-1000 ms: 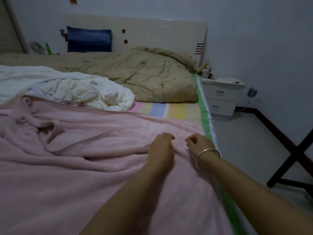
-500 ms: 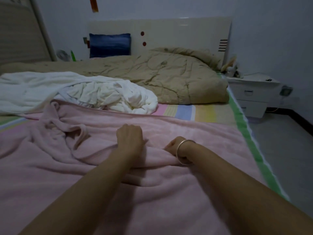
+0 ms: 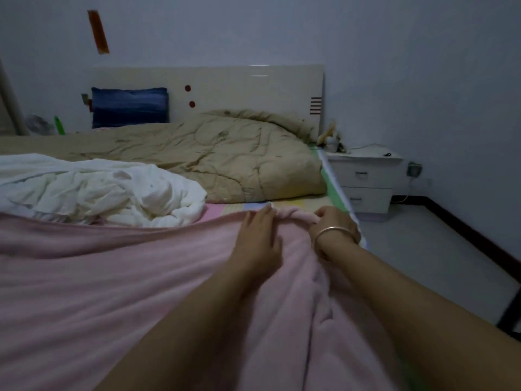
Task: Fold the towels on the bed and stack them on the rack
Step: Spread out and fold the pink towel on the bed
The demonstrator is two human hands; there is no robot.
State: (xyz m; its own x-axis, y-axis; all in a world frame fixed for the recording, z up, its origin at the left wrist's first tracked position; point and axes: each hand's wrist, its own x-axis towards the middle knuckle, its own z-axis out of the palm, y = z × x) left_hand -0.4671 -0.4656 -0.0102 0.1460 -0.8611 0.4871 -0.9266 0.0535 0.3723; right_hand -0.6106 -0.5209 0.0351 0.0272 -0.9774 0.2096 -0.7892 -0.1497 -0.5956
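Two hands work the far edge of the pink towel (image 3: 118, 292), which lies spread over the near part of the bed (image 3: 331, 179). Your right hand (image 3: 335, 225) has its fingers closed on the rolled-up edge near the bed's right side. Your left hand (image 3: 258, 241) lies on the towel just beside it, fingers extended and apart, gripping nothing. A crumpled white towel (image 3: 93, 190) lies beyond, left.

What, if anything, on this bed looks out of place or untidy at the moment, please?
The white towel lies crumpled in a heap at the left, unfolded. The pink towel is rumpled, its far corner bunched between the left hand and right hand. Nothing looks spilled or damaged.
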